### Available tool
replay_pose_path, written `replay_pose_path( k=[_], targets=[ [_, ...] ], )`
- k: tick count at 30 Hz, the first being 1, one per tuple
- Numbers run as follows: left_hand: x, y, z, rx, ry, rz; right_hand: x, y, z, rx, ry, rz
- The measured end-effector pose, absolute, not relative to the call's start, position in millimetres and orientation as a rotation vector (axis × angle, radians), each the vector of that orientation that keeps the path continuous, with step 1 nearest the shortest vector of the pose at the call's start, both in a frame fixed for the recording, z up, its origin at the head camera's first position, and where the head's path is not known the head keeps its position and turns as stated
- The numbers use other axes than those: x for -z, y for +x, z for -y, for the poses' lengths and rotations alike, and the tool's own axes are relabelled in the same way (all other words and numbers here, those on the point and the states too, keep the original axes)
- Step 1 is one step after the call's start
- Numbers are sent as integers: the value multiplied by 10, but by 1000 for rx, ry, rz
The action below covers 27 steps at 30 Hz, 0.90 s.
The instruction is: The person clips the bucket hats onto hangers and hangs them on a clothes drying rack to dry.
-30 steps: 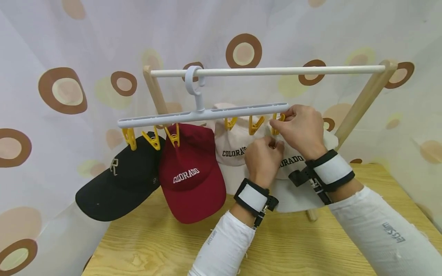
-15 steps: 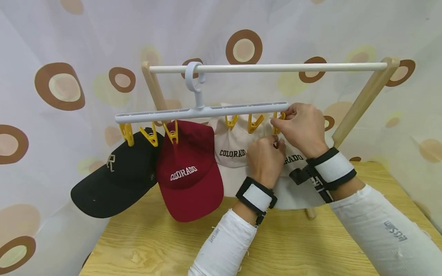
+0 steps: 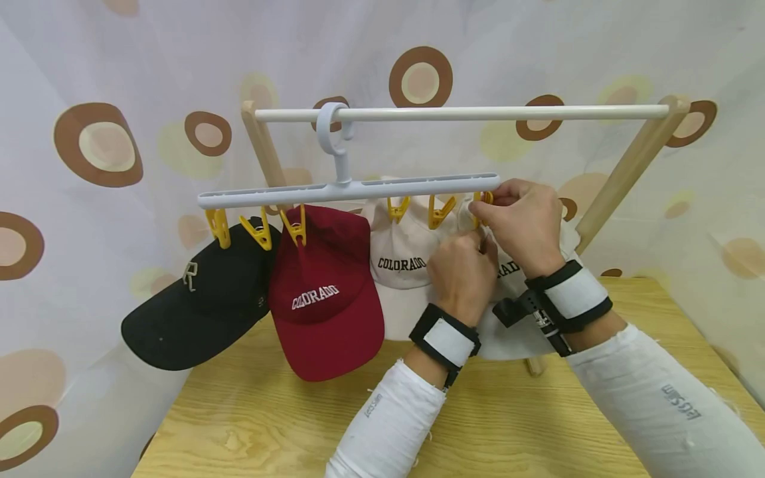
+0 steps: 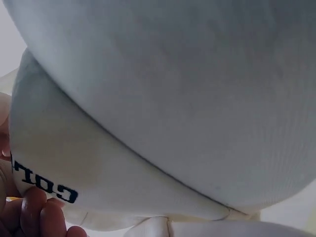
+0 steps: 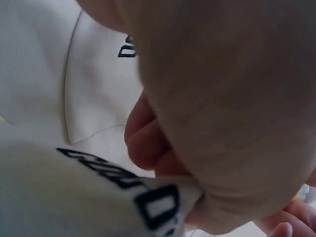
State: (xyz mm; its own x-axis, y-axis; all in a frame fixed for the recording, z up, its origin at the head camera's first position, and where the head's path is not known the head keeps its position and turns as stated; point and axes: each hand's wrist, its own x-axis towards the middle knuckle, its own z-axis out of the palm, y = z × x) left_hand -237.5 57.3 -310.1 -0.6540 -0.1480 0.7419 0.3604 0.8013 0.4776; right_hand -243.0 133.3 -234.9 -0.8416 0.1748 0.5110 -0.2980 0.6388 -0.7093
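My left hand (image 3: pixel 463 275) pinches the crown of the rightmost white cap (image 3: pixel 510 335), just under the hanger. Beside and above it, my right hand (image 3: pixel 522 222) pinches the yellow clip (image 3: pixel 477 198) at the hanger's right end. Whether that clip's jaws are on the fabric is hidden by the fingers. Curled fingers (image 4: pixel 39 212) meet the lettered cap crown (image 4: pixel 64 143) in the left wrist view. In the right wrist view, a blurred hand covers much of the cap (image 5: pixel 44 187). The white clip hanger (image 3: pixel 358 191) tilts slightly.
A black cap (image 3: pixel 197 318), a dark red cap (image 3: pixel 335 345) and an off-white cap (image 3: pixel 397 236) hang from other yellow clips. The hanger hooks over the white rod (image 3: pixel 448 114) of a wooden rack (image 3: pixel 633 169). Below is a wood-grain table (image 3: pixel 269 425); a patterned curtain stands behind.
The left hand has edged slightly up and right, closer to the end clip. The right hand keeps its hold there. The hanger's left end appears slightly higher as the view shifts.
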Motion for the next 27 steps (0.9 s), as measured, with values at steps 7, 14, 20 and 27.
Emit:
replay_pose_path(
  k=[7, 14, 20, 27],
  targets=[
    [3116, -2377, -571, 759, -137, 2133, 2384, -2424, -1334, -1171, 86, 2286],
    [3105, -2345, -579, 699, -149, 2113, 2372, -2415, -1353, -1153, 82, 2307],
    [3115, -2319, -573, 698, -132, 2106, 2395, -2415, -1364, -1126, 102, 2353],
    [3091, -2331, -570, 705, -134, 2116, 2429, -2446, -1441, -1084, 105, 2378]
  ],
)
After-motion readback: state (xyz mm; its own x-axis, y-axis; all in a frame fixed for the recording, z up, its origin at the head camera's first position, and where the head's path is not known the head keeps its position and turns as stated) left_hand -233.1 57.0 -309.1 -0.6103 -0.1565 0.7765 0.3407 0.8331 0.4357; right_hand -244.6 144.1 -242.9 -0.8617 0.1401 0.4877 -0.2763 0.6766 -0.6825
